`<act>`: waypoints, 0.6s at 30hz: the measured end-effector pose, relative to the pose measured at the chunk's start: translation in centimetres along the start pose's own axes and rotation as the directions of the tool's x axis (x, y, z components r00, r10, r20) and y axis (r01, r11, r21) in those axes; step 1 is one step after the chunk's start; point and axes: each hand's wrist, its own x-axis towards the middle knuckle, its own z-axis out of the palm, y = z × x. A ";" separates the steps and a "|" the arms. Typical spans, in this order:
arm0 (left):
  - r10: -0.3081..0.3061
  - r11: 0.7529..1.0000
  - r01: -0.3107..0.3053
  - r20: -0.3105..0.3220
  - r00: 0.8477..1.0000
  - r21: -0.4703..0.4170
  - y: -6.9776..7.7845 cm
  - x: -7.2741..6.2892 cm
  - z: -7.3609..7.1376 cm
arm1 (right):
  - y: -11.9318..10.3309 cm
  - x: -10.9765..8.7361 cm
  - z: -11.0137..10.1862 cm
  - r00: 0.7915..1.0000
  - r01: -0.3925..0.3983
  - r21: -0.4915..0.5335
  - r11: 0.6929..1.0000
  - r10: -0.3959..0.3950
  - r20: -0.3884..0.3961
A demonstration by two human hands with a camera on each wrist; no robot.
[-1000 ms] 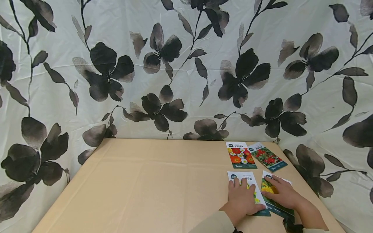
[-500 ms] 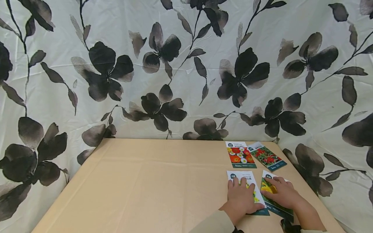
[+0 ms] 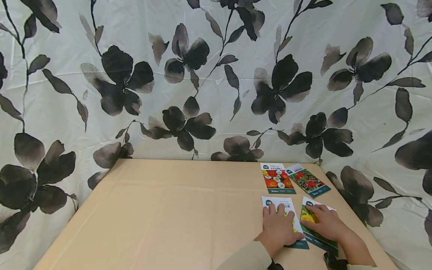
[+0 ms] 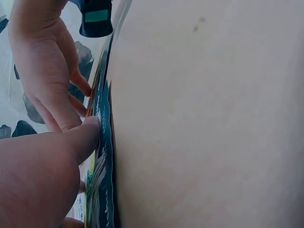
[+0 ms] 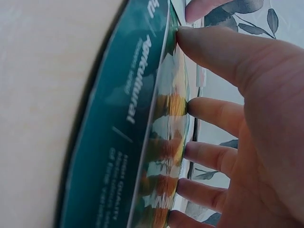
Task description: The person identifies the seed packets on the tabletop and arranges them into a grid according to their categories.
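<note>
My left hand (image 3: 278,227) rests with spread fingers on a white seed packet (image 3: 298,245) with yellow flowers and a teal bottom band, covering much of its front. Beside it, my right hand (image 3: 324,222) presses fingertips and thumb onto a second seed packet (image 3: 320,242), green with yellow flowers and slightly tilted. In the right wrist view the fingertips touch the glossy front of this packet (image 5: 164,128). The left wrist view shows the left thumb (image 4: 88,133) against a packet near its teal band (image 4: 107,175). Both packets lie flat on the table.
Behind the hands lie two more seed packets: an upright one with red and white flowers (image 3: 278,180) and a slanted one with red flowers (image 3: 308,181). The tan table (image 3: 162,217) extends left. A white cloth with dark flowers (image 3: 202,86) hangs behind its back edge.
Both hands keep their places on the two front packets. Only the head view shifts very slightly.
</note>
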 end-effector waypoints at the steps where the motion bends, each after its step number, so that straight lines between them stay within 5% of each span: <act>1: -0.002 1.000 0.002 -0.002 1.000 0.004 0.0 0.0 0.0 | 0.0 0.0 0.0 1.000 0.003 -0.002 1.000 -0.003 -0.002; 18: 0.022 1.000 -0.022 -0.014 1.000 -0.001 -0.4 0.2 0.4 | -0.2 0.0 0.0 1.000 0.009 -0.003 1.000 -0.009 -0.012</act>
